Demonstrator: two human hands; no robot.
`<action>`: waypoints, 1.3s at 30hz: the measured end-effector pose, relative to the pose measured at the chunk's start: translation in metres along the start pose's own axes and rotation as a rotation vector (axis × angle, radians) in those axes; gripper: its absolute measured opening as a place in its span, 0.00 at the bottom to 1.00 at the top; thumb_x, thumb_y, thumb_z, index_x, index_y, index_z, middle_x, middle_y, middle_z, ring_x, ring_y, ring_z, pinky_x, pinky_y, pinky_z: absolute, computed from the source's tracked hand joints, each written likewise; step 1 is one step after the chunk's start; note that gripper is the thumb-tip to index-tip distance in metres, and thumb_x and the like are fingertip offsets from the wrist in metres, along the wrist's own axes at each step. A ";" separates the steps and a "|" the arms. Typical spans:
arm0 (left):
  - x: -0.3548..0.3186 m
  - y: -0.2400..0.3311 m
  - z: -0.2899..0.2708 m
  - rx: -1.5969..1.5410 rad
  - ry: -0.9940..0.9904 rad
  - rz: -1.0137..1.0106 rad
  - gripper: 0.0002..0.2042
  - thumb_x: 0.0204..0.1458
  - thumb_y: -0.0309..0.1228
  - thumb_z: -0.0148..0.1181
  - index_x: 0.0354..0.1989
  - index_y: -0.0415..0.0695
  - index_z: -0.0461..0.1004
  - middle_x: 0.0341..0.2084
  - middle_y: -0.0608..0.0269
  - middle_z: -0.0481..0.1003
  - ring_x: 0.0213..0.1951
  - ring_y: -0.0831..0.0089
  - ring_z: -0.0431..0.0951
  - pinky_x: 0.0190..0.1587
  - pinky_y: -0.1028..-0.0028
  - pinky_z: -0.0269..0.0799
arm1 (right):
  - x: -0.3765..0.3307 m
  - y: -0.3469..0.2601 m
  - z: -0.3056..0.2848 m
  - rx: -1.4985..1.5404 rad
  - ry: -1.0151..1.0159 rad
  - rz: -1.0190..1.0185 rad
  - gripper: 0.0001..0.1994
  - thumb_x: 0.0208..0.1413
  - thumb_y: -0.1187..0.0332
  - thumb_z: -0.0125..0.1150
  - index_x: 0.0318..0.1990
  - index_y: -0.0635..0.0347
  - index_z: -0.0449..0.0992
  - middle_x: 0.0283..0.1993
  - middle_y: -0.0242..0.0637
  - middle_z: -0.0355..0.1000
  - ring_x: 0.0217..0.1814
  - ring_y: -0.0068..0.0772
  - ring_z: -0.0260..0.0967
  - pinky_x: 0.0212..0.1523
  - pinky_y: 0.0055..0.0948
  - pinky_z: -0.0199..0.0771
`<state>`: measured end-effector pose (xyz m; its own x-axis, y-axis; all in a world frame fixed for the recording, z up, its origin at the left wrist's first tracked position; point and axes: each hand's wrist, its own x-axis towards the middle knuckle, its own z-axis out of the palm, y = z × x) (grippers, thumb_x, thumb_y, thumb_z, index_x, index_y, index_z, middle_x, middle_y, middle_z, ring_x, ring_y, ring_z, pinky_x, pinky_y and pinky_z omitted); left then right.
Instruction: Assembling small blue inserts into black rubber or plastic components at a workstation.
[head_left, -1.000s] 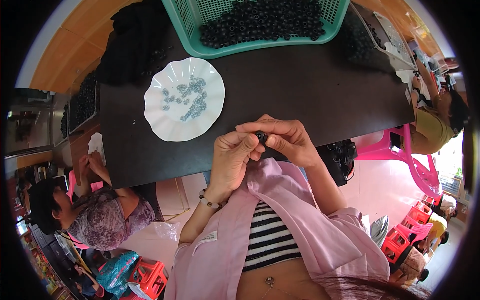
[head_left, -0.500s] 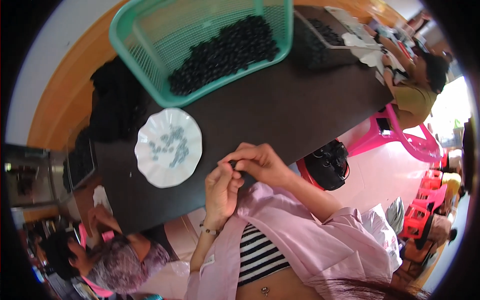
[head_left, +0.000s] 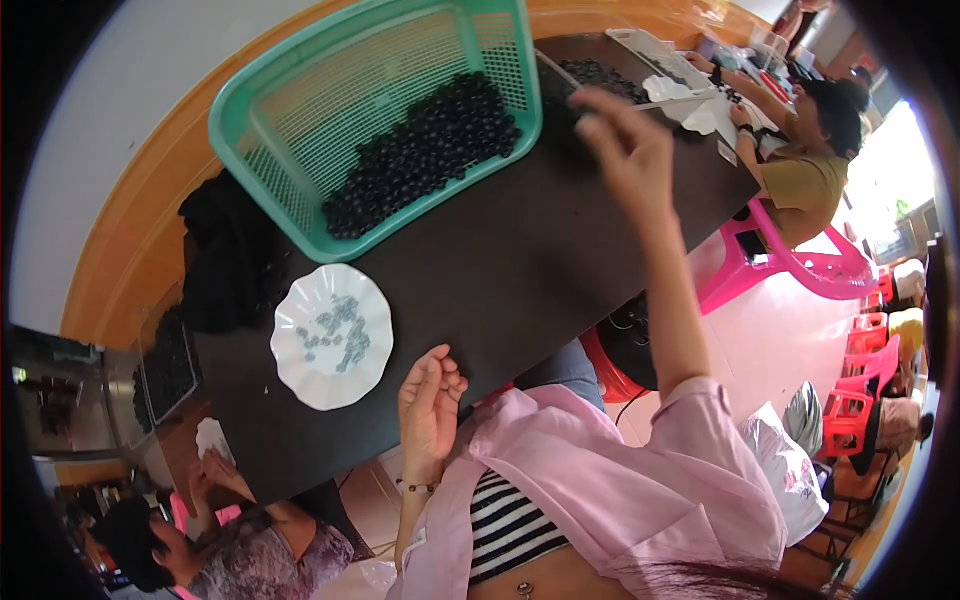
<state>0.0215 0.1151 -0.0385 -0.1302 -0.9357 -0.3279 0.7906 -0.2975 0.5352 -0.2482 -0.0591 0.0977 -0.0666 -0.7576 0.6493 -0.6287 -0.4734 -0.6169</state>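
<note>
My left hand point(head_left: 430, 410) is at the table's near edge, its fingers curled in and the thumb close against them. What they hold, if anything, cannot be made out. Reaching out to the far right, my right hand point(head_left: 635, 160) is over the table beside a clear box point(head_left: 672, 104) of dark pieces. Its fingers are stretched and slightly blurred, and nothing shows in them. A green plastic basket point(head_left: 370, 240) with many small round black pieces point(head_left: 430, 150) is at the far side. Nearer, a white scalloped plate point(head_left: 300, 375) bears small pale translucent pieces point(head_left: 340, 325).
A black cloth point(head_left: 225, 255) is left of the basket, with another box of dark pieces point(head_left: 168, 360) beyond it. Co-workers sit at the right end point(head_left: 815, 185) and lower left point(head_left: 250, 540). A pink chair point(head_left: 745, 260) and a red stool point(head_left: 605, 365) are right of the table.
My hands have parted. The right has gone from beside the left, where a small black piece was between the fingers, out to the clear box. The view has shifted slightly.
</note>
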 end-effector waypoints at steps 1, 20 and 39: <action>0.000 -0.001 -0.001 0.010 -0.013 0.008 0.12 0.60 0.31 0.52 0.48 0.39 0.71 0.33 0.67 0.74 0.32 0.81 0.72 0.39 0.78 0.71 | 0.021 0.015 -0.003 -0.074 0.101 -0.015 0.13 0.53 0.70 0.59 0.47 0.58 0.78 0.36 0.31 0.76 0.35 0.18 0.68 0.39 0.20 0.67; 0.007 0.003 -0.007 -0.021 -0.150 -0.032 0.13 0.61 0.26 0.48 0.52 0.36 0.69 0.38 0.64 0.73 0.37 0.80 0.72 0.42 0.77 0.71 | 0.010 -0.009 0.085 0.000 -0.117 -0.524 0.08 0.50 0.78 0.61 0.39 0.60 0.79 0.33 0.38 0.76 0.33 0.34 0.70 0.37 0.28 0.69; 0.006 0.005 -0.014 -0.072 -0.210 -0.063 0.13 0.61 0.29 0.49 0.51 0.37 0.69 0.37 0.62 0.74 0.37 0.78 0.73 0.42 0.75 0.71 | -0.019 -0.010 0.233 -0.058 -0.671 -0.495 0.13 0.45 0.76 0.62 0.41 0.59 0.78 0.46 0.37 0.68 0.50 0.43 0.59 0.50 0.35 0.68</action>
<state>0.0332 0.1101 -0.0484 -0.2960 -0.9370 -0.1854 0.8168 -0.3489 0.4595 -0.0603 -0.1449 -0.0123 0.6916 -0.5839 0.4251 -0.5044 -0.8117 -0.2944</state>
